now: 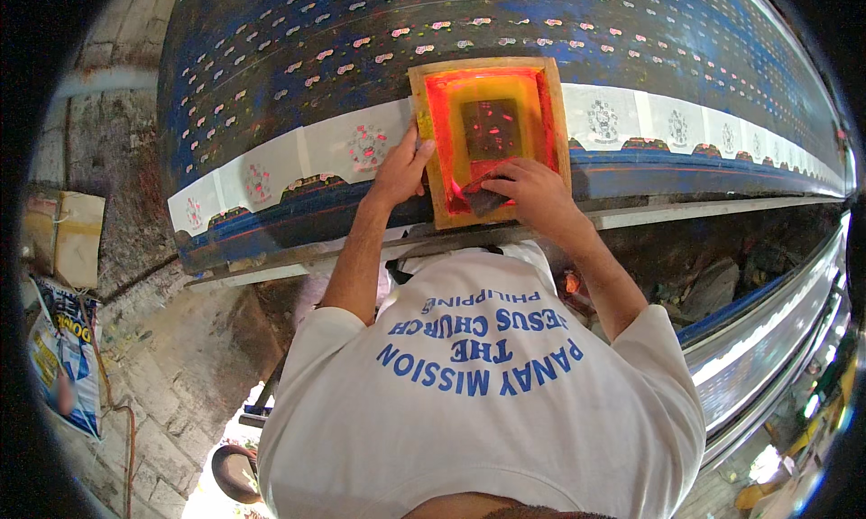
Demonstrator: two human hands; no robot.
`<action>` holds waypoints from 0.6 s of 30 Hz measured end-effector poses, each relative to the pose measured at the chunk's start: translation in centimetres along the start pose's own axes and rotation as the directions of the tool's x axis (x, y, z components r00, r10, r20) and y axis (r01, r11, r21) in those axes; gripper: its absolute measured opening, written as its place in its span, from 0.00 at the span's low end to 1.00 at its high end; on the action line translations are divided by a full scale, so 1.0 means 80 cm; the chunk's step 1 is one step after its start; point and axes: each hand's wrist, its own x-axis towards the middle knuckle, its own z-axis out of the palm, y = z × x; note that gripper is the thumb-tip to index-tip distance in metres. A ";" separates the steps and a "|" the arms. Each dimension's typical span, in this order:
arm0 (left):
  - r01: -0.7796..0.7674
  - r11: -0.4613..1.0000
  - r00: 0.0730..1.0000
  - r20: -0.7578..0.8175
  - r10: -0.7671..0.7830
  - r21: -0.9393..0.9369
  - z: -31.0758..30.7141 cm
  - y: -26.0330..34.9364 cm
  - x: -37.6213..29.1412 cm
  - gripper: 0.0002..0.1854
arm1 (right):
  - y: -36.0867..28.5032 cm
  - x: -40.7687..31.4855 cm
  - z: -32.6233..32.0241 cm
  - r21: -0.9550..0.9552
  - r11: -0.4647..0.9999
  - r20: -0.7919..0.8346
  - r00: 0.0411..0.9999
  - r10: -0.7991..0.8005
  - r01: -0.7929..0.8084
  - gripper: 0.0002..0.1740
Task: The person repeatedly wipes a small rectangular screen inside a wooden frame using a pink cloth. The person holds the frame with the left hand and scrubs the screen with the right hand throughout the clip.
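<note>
A wooden-framed printing screen (559,113) lies over the row of white fabric pieces on a long dark table. Bright red ink lines its inner edges, around a yellow mesh with a dark patterned middle. My left hand (404,167) grips the frame's left side. Inside the frame's lower part, my right hand (534,187) holds a dark squeegee (484,200), tilted against the inked mesh. Left of the frame, a white fabric piece (331,140) bears a black design with red spots; to its right, another white fabric piece (602,120) shows a dark design without visible red.
The long table (365,79) carries rows of small printed marks and a raised rail (676,213) along its near edge. A cardboard box (78,238) and a printed sack (64,357) stand at the left. Another long table (764,343) lies at the lower right.
</note>
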 end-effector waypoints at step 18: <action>0.049 0.964 0.998 0.019 -0.056 0.261 -0.003 0.013 0.005 0.38 | 0.062 0.101 -0.021 -0.027 0.954 -0.056 0.953 0.298 -0.299 0.30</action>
